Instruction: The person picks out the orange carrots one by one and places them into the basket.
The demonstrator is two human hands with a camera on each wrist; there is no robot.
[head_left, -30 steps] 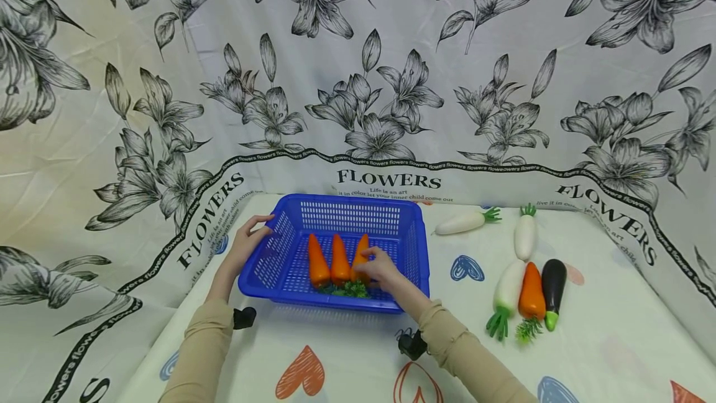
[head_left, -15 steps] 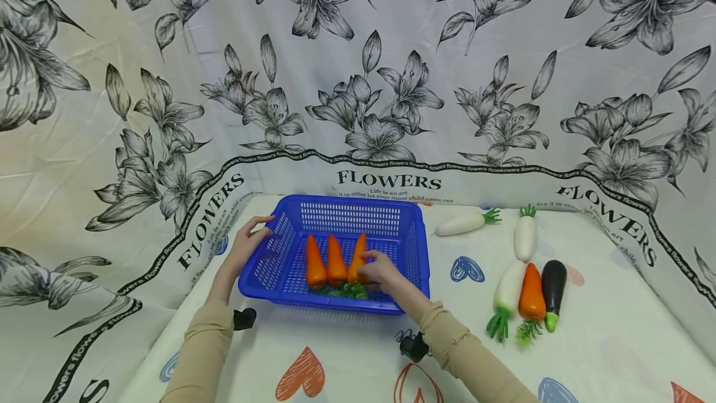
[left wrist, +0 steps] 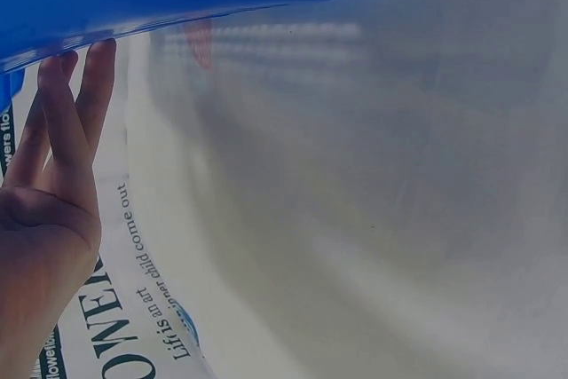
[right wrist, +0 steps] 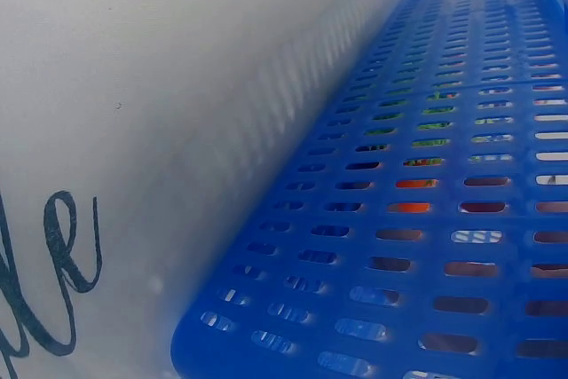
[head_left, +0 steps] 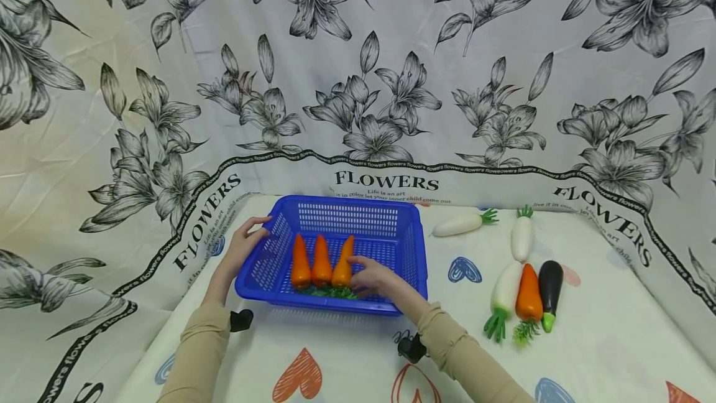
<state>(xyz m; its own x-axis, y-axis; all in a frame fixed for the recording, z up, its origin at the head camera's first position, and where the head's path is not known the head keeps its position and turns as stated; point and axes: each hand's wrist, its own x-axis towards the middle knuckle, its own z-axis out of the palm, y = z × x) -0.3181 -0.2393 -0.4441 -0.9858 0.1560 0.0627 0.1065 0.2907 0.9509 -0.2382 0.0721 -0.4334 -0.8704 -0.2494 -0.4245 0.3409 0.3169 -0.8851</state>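
Observation:
Three orange carrots, the left one (head_left: 300, 263), the middle one (head_left: 321, 261) and the right one (head_left: 342, 266), stand side by side in the blue basket (head_left: 349, 204). Their green tops lie toward the basket's near wall. My right hand (head_left: 371, 277) is inside, its fingers against the right carrot's right side; the basket wall mostly hides it in the right wrist view. My left hand (head_left: 243, 246) touches the basket's left rim from outside. In the left wrist view, that hand's fingers (left wrist: 67, 122) reach up nearly straight to the rim's underside.
Right of the basket lie an upper white radish (head_left: 458, 224), another white radish (head_left: 522, 238), a third, greenish-white radish (head_left: 506, 288), a carrot (head_left: 528, 294) and an eggplant (head_left: 550, 285). A flower-printed curtain (head_left: 358, 111) rises behind the table.
The three carrots have shifted left in the basket, the right hand moving slightly left beside them. The left hand stays at the rim. The whole head view has drifted a little left.

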